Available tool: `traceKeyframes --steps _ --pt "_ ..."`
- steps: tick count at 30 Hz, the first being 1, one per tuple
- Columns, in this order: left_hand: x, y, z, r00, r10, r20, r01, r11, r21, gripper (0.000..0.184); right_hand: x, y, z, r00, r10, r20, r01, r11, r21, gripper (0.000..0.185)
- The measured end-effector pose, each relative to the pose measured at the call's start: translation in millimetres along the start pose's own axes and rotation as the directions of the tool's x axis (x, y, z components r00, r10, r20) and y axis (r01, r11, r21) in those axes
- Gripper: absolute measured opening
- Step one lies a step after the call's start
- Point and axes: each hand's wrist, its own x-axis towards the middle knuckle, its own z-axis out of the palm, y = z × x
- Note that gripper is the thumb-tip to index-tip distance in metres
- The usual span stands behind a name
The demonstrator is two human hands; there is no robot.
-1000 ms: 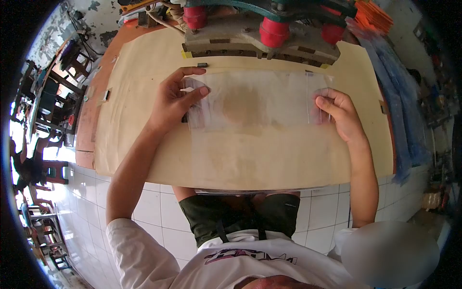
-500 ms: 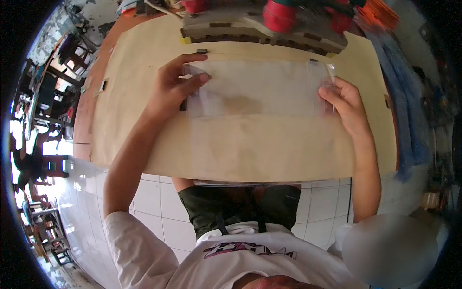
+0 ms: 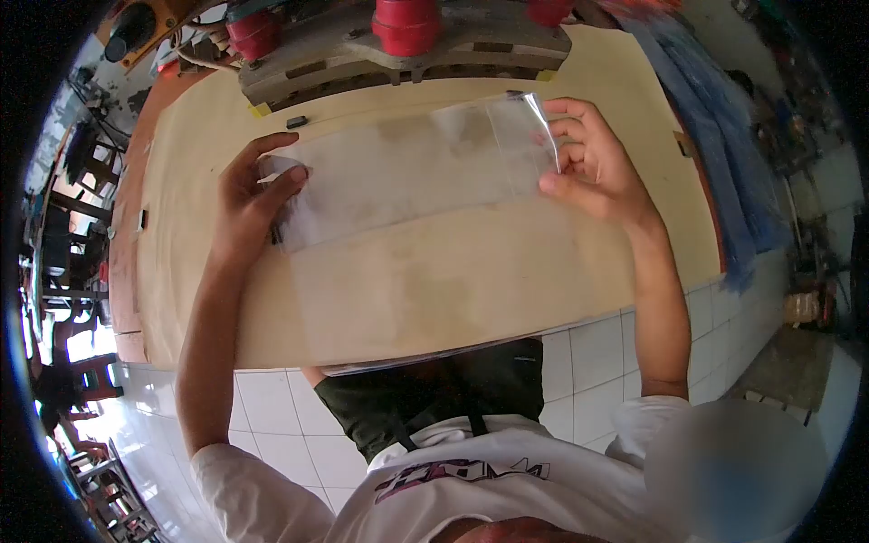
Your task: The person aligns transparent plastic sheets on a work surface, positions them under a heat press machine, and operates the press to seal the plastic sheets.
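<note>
A clear plastic sheet (image 3: 407,172), folded at both ends, spans the space between my hands above the tan-covered table. My left hand (image 3: 253,199) pinches its left end, thumb on top and index finger stretched along the far corner. At the right end, my right hand (image 3: 597,167) loosely holds the edge. Its thumb lies at the near side, while the other fingers are spread and curl around behind the shiny fold. More clear plastic extends below the sheet towards the table's front edge, its outline faint.
A heavy metal machine part with red knobs (image 3: 405,27) stands at the back of the tan paper-covered table (image 3: 208,308). Small black pieces (image 3: 298,121) lie on the paper. Blue plastic sheeting (image 3: 715,154) hangs along the right edge. Stools and benches are at far left.
The view has turned, so the table and machine appear further left. The plastic now slants up to the right, and my right hand's fingers have spread wider around its edge.
</note>
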Motion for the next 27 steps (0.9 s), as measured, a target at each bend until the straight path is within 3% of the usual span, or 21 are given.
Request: traceKeyframes --steps 3,5,11,20,27 --pt "0.6 0.5 0.8 1.000 -0.026 0.003 0.026 1.000 -0.010 0.038 -2.6 0.1 1.7 0.995 -0.096 0.033 0.098 0.993 -0.072 0.073" --pt "1.2 -0.5 1.4 1.000 -0.031 -0.001 0.031 0.999 -0.015 0.039 -4.4 -0.1 2.3 0.990 -0.103 0.093 0.121 0.969 -0.216 0.072" --pt "1.6 -1.8 1.4 1.000 -0.009 -0.018 0.009 1.000 0.001 0.042 -4.4 -3.1 5.9 0.991 -0.115 0.061 0.130 0.898 -0.421 0.064" --pt "0.7 2.8 -1.0 1.000 -0.021 0.013 0.021 1.000 -0.014 0.041 -3.8 -3.0 6.5 0.986 -0.161 0.047 0.164 0.864 -0.477 0.061" --pt "1.9 -0.5 0.4 1.000 0.011 -0.015 -0.011 1.000 0.006 0.043 -3.0 -0.7 3.2 0.989 -0.129 0.067 0.145 0.905 -0.400 0.062"
